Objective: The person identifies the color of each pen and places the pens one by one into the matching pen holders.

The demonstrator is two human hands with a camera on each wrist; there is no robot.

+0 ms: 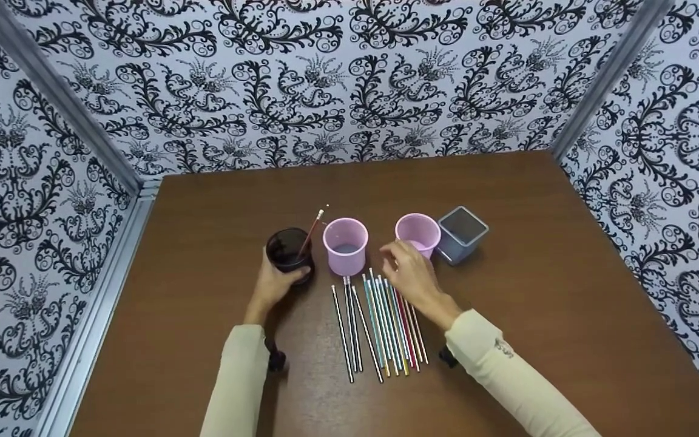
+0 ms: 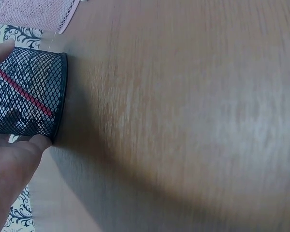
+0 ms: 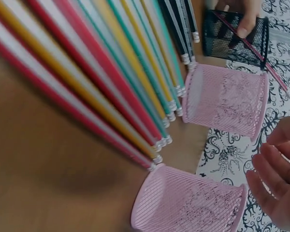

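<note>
My left hand [image 1: 272, 284] grips a black mesh pencil cup [image 1: 284, 261] at the left, thumb across its front side. One red pencil [image 1: 311, 233] leans inside, its eraser end above the rim; in the left wrist view the red pencil [image 2: 26, 94] shows through the mesh. Holding nothing, my right hand [image 1: 411, 274] hovers above the upper ends of the laid-out pencils, in front of the right pink mesh cup [image 1: 417, 229], fingers loosely bent. Striped pencils [image 3: 106, 67] in red, yellow, green and black lie in a row, eraser ends toward the cups.
A second pink mesh cup [image 1: 346, 258] stands between the black cup and my right hand. Beside the right pink cup is a grey square mesh holder [image 1: 460, 246]. Black-striped pencils [image 1: 349, 328] lie at the row's left. Patterned walls [image 1: 349, 79] border the brown table [image 1: 204, 243].
</note>
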